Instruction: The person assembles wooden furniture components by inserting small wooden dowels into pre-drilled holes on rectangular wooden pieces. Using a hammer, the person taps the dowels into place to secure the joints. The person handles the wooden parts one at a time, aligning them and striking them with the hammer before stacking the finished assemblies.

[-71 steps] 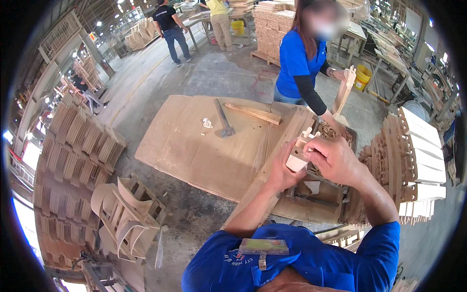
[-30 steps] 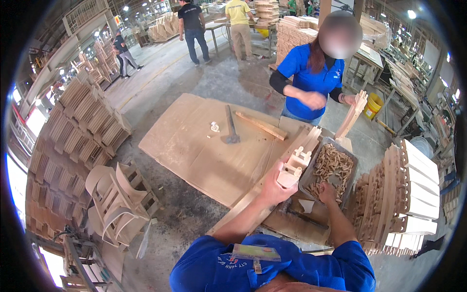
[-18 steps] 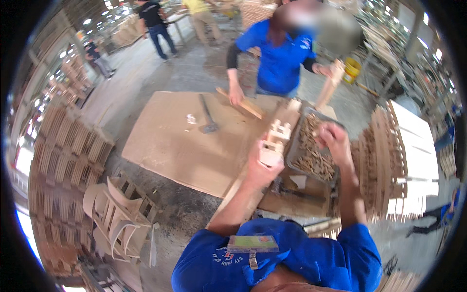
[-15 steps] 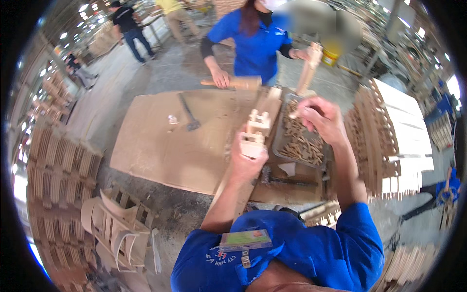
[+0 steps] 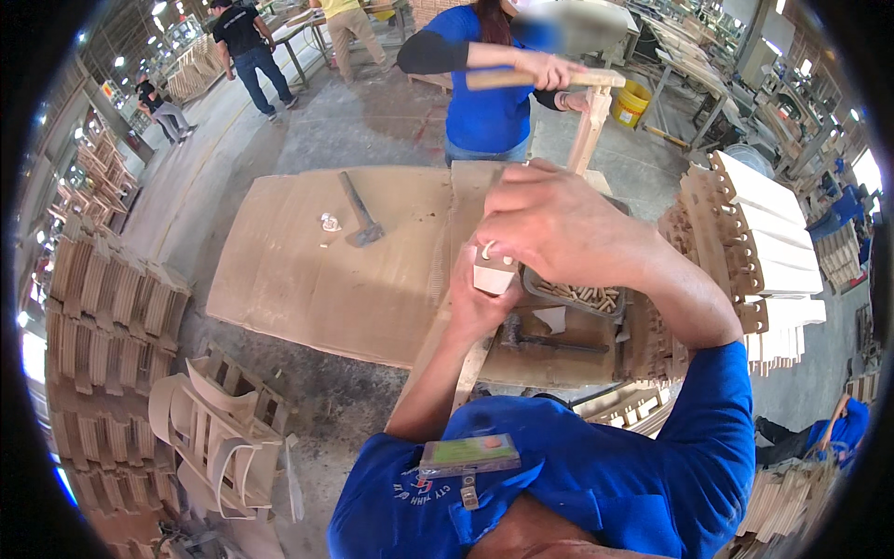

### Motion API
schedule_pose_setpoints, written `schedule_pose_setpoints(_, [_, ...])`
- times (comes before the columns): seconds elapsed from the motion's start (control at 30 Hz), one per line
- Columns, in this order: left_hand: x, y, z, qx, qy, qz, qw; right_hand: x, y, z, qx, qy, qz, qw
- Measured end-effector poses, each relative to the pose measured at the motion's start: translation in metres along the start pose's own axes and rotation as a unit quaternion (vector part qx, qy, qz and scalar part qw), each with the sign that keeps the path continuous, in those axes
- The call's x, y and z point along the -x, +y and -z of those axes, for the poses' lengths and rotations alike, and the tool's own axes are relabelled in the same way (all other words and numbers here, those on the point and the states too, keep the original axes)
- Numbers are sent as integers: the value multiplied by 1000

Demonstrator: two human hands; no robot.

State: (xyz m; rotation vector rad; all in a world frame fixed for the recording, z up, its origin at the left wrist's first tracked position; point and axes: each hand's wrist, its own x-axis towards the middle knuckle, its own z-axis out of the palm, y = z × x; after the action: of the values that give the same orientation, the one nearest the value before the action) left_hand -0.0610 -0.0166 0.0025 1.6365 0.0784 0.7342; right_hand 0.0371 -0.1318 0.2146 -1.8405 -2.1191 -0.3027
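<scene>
My left hand (image 5: 473, 312) is closed around a pale wooden piece (image 5: 494, 279), its squared end turned up toward me. Over that end bends my right hand (image 5: 563, 224), fingers pinched together at the top of the wood. A small wooden dowel (image 5: 487, 250) shows by its fingertips; the back of the hand covers much of the grip. Under my right wrist, partly hidden, lies a tray (image 5: 570, 308) of loose dowels (image 5: 591, 295).
Cardboard (image 5: 307, 270) covers the table, with a hammer (image 5: 366, 231) on it. A second, dark hammer (image 5: 549, 346) lies near me. Stacked wooden parts (image 5: 712, 252) stand right, more stacks (image 5: 112, 363) left. Across the table a co-worker (image 5: 484, 102) holds wooden pieces.
My right hand has moved left from above the dowel tray to the wooden piece in my left hand. The co-worker has raised a wooden bar to the top of an upright piece.
</scene>
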Motion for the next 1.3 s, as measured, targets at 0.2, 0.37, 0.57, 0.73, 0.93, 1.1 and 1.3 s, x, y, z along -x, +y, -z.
schedule_pose_setpoints(0.2, [-4, -3, 1, -52, 13, -65, 996, -14, -13, -5, 88, -99, -64, 989])
schedule_pose_setpoints(0.37, [-8, 7, 0, -41, 18, -100, 994, -17, -13, -14, 74, -83, -67, 992])
schedule_pose_setpoints(0.57, [-2, 8, -3, -45, -9, -79, 996, -7, -22, -16, 35, -41, -116, 992])
schedule_pose_setpoints(0.73, [1, 0, -5, -90, -4, -91, 992, 4, -30, -26, 3, 19, -171, 985])
schedule_pose_setpoints(0.93, [-2, 5, -5, -101, -28, -94, 990, 14, -31, -35, 5, 75, -183, 980])
schedule_pose_setpoints(1.1, [-4, 8, -7, -37, 5, -72, 997, 20, -37, -26, -4, 156, -173, 972])
schedule_pose_setpoints(1.3, [2, -12, 6, -10, 34, -28, 999, 94, -25, -74, -139, 330, -349, 866])
